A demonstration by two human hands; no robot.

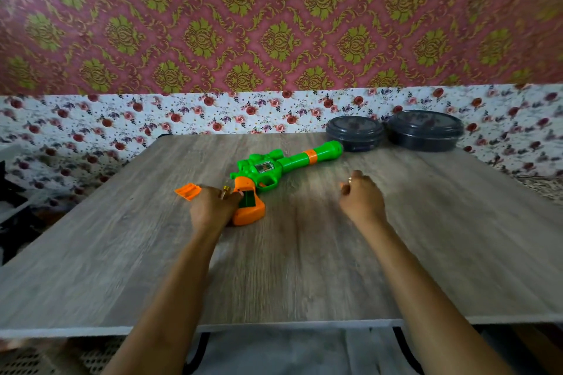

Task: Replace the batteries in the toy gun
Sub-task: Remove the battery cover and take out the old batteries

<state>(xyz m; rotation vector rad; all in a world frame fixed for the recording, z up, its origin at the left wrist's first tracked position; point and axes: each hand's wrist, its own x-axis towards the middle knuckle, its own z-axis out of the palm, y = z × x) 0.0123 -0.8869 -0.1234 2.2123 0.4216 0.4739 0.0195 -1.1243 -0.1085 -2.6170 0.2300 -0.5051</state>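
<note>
A green toy gun (274,166) with an orange grip (251,211) lies on the wooden table (304,268), barrel pointing to the far right. The battery compartment in the grip stands uncovered, dark green inside. The orange battery cover (188,191) lies loose on the table left of the grip. My left hand (211,207) rests against the grip's left side, and a small gold-tipped battery (225,190) pokes up from its fingers. My right hand (362,196) hovers right of the gun with curled fingers, and nothing shows in it.
Two dark round lidded containers (355,132) (425,130) stand at the table's far right edge. A floral sheet (91,131) hangs behind the table under patterned wallpaper. The table's near edge (274,326) runs across the bottom.
</note>
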